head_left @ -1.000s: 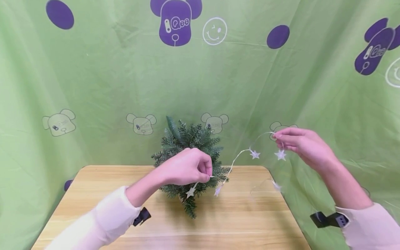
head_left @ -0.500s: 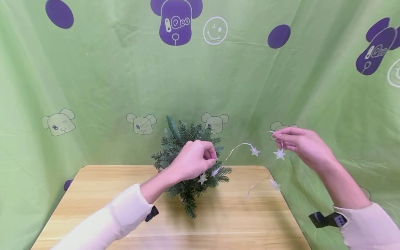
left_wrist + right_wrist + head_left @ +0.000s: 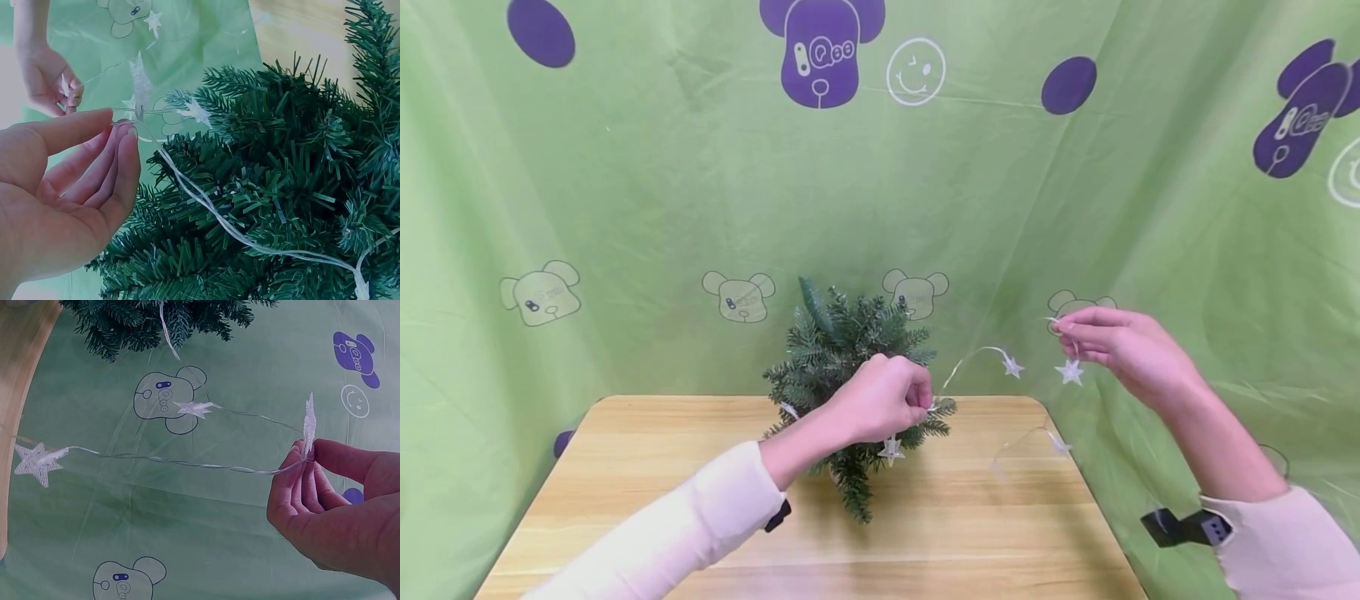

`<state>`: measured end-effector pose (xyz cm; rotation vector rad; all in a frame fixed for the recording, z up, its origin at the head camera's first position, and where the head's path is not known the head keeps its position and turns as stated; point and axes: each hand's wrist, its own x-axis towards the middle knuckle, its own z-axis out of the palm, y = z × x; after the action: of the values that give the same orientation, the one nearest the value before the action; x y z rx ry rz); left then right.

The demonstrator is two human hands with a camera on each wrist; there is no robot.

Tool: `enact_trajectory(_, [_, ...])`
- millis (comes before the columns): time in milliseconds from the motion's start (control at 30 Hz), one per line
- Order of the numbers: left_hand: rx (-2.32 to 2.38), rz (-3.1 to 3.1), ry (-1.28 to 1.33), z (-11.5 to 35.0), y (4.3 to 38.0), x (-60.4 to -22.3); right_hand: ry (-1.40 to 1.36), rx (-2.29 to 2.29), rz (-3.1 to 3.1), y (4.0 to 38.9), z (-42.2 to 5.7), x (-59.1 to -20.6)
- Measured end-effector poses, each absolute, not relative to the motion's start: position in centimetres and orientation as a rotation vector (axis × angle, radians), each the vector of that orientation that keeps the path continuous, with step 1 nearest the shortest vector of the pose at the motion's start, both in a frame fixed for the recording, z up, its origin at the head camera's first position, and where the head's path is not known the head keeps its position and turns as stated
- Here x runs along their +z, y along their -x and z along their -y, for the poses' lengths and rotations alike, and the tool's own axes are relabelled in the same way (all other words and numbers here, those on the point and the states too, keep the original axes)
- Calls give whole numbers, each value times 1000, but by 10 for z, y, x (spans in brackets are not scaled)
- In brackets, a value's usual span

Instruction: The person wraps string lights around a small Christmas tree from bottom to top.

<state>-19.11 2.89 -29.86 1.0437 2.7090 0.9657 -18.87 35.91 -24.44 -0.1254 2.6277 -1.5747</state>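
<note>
A small green Christmas tree (image 3: 827, 333) stands at the table's far edge. My left hand (image 3: 887, 400) is in front of its right side and pinches the thin wire of a star string light (image 3: 206, 201) between thumb and fingertips. One clear star (image 3: 891, 451) hangs just below that hand. From there the wire arcs to another star (image 3: 1012, 367) in mid-air. Off to the right, my right hand (image 3: 1123, 346) pinches the wire beside a further star (image 3: 309, 425). In the left wrist view the twisted wire lies across the branches. My left hand hides part of the tree.
The wooden table (image 3: 985, 533) spans the lower middle. A loose end with a star (image 3: 1059, 442) dangles over its right edge. Behind and on both sides hangs a green curtain (image 3: 970, 183) printed with purple and outlined bear heads.
My left hand has moved right across the front of the tree, rising and then dipping slightly, carrying the wire along. My right hand has stayed almost still.
</note>
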Motion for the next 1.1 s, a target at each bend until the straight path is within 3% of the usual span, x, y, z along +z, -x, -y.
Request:
enact_trajectory(767, [839,-2628,-1052,-40,181,-279,94,-1537,-2644,184,-363,-240])
enact_trajectory(1100, [1026,-2720,-979,-82,193,-265,100,-1511,-2652,178,-363,-237])
